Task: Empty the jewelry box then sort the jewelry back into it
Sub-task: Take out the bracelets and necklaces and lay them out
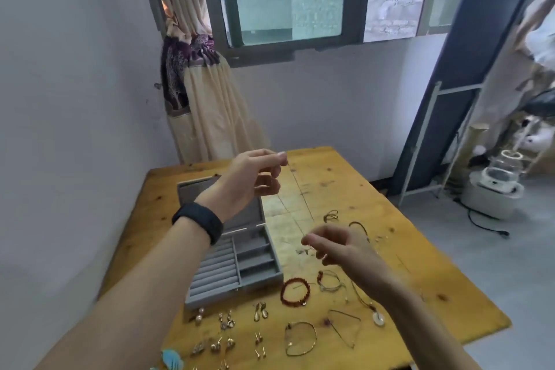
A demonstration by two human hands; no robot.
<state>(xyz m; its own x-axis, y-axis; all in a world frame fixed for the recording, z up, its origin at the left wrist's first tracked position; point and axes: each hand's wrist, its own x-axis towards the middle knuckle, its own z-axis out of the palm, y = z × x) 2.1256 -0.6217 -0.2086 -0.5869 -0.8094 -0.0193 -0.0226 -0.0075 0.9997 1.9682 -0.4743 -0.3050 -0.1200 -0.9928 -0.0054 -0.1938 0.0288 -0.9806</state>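
Note:
A grey jewelry box (pixel 240 261) lies open on the wooden table (pixel 375 204), its lid tilted back and its ring rolls and compartments bare. My left hand (pixel 255 177) is raised above the lid and pinches one end of a thin chain necklace (pixel 300 201). The chain stretches down to my right hand (pixel 333 245), which pinches its other end with a small pendant hanging there. On the table lie a red bead bracelet (pixel 295 291), a gold bangle (pixel 300 338), cord necklaces (pixel 330 281) and several earrings (pixel 228 336).
A white disc pendant (pixel 379 318) lies under my right forearm. More cords (pixel 330 216) rest further back. A knotted curtain (pixel 204 105) hangs by the window behind the table. White appliances (pixel 492 189) and a metal rack stand on the floor to the right.

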